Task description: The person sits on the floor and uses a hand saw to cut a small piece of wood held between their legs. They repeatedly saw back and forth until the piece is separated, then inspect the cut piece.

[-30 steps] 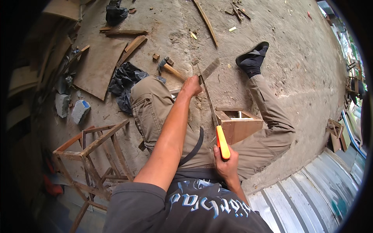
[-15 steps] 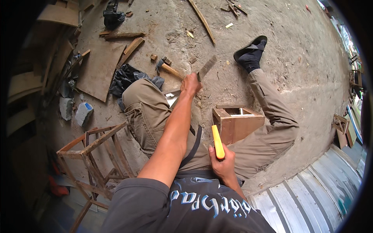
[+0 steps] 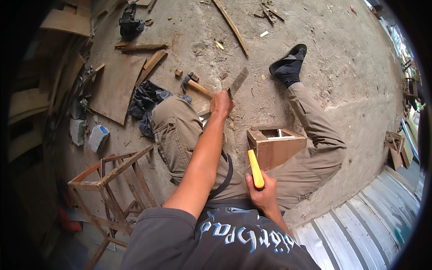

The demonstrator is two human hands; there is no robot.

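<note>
My left hand point(image 3: 222, 104) is closed around a flat grey-brown wooden strip point(image 3: 239, 81), whose far end sticks out up and to the right, past my knuckles. The strip's near part passes beside my bent left knee and is mostly hidden by my hand and forearm. Lower and to the right, my right hand point(image 3: 262, 191) grips the yellow handle point(image 3: 255, 170) of what looks like a handsaw. Its thin blade shows edge-on, pointing away from me beside a small wooden box point(image 3: 280, 150). Whether blade and strip touch, I cannot tell.
A hammer point(image 3: 198, 86) and a black plastic bag point(image 3: 146, 103) lie past my left knee. A wooden frame point(image 3: 108, 180) stands at the left, near concrete chunks point(image 3: 98, 137). Boards lie farther off; corrugated metal sheeting point(image 3: 346, 225) is at the lower right.
My right hand has drawn the yellow-handled saw slightly back toward me and to the right. My left hand keeps its hold on the strip. My left knee has shifted slightly right.
</note>
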